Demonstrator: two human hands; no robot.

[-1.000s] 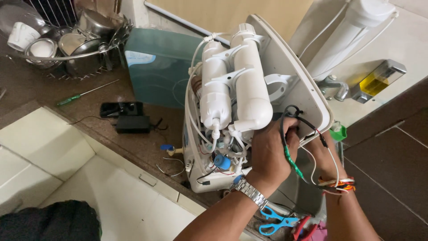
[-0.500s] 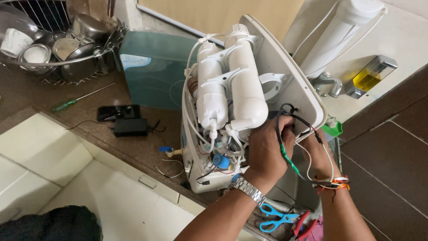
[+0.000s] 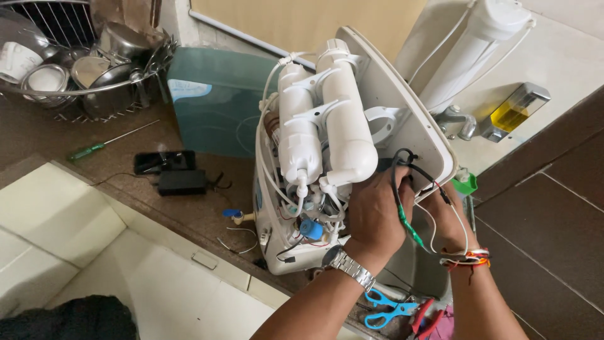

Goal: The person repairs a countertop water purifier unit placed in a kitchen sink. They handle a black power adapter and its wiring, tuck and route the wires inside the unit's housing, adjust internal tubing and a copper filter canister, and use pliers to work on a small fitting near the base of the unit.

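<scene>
An opened white water purifier (image 3: 384, 107) stands on the brown counter, with two white filter cartridges (image 3: 327, 119), thin tubes and a blue fitting (image 3: 310, 228) showing inside. My left hand (image 3: 375, 211), with a metal watch on the wrist, presses against the unit's lower right side among black and green wires (image 3: 402, 189). My right hand (image 3: 448, 214), with coloured threads round the wrist, is tucked just behind it at the casing's edge. What the fingers of either hand hold is hidden.
A teal cover (image 3: 214, 97) leans behind the unit. A wire dish rack (image 3: 69, 63) with steel vessels stands at the back left. A green screwdriver (image 3: 104, 145), a black adapter (image 3: 179, 179), blue scissors (image 3: 387, 308) and a tap (image 3: 459, 123) lie around.
The view has shifted slightly, so the unit and my hands sit a little lower and to the left. My hands stay at the same spot on the purifier.
</scene>
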